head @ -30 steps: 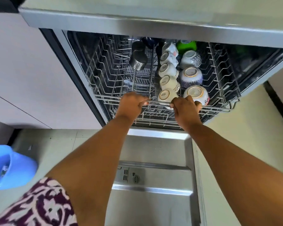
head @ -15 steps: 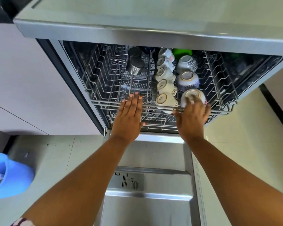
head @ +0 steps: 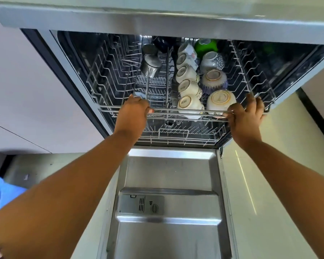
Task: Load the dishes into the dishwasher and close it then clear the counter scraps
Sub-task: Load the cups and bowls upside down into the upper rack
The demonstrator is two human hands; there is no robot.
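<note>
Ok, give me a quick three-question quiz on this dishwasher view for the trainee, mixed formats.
1. True or false: both the left hand and the right hand grip the front rail of the upper rack.
2. Multiple choice: the dishwasher door is A) shut, B) folded down open, C) removed.
3. Fill in: the cups and bowls in the rack sit with their bases facing ____.

Key: 1 true. 2 B. 3 up, toward the camera; they are loaded upside down, in two rows running front to back.
</note>
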